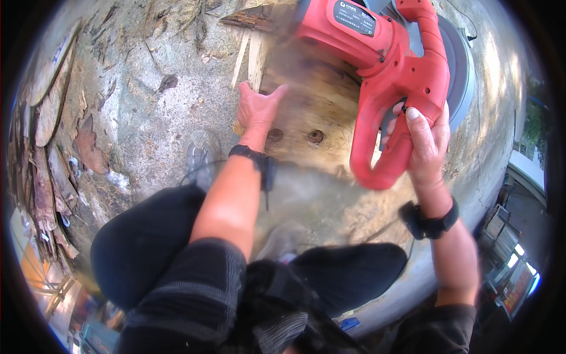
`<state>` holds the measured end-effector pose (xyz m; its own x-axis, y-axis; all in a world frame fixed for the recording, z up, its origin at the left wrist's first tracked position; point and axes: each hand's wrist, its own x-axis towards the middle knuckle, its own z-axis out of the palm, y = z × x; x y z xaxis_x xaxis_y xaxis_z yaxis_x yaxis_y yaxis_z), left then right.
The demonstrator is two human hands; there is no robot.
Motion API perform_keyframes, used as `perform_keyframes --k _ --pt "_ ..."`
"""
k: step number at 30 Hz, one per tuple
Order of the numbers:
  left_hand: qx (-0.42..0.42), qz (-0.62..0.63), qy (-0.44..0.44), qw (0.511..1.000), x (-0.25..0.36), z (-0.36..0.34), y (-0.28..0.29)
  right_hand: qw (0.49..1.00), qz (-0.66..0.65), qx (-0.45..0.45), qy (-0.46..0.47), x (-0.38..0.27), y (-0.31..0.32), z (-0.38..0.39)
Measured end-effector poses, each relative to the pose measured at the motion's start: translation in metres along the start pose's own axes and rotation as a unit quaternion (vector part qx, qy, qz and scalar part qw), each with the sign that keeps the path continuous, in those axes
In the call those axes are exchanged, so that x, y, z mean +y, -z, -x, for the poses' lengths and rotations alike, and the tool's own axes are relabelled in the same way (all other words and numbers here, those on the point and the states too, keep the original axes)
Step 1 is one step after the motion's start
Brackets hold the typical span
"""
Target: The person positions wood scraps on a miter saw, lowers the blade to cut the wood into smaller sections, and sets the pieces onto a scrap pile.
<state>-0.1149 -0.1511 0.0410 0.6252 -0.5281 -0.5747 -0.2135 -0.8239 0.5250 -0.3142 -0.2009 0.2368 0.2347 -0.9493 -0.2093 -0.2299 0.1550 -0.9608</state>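
Note:
A red power saw (386, 65) with a grey round guard (463, 74) fills the upper right. My right hand (421, 138) is closed round its rear handle, thumb by a black button. My left hand (256, 106) grips the left edge of a wooden board (312, 106), thumb over its top and the other fingers partly hidden. The board has dark round holes and lies beneath and left of the saw. Pale narrow strips (240, 56) lie beyond my left hand. A blurred haze covers part of the board near the saw.
Broken bark and wood scraps (47, 194) are heaped along the left of the stained concrete ground (118, 94). My feet and knees are below the board. Metal items (504, 248) stand beyond a pale edge at the lower right, with greenery farther back.

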Motion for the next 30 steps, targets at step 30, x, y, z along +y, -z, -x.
perform_keyframes --k 30 --pt "0.027 0.053 -0.05 0.997 -0.009 0.001 -0.012 0.993 -0.014 0.008 -0.115 -0.104 0.041 -0.056"
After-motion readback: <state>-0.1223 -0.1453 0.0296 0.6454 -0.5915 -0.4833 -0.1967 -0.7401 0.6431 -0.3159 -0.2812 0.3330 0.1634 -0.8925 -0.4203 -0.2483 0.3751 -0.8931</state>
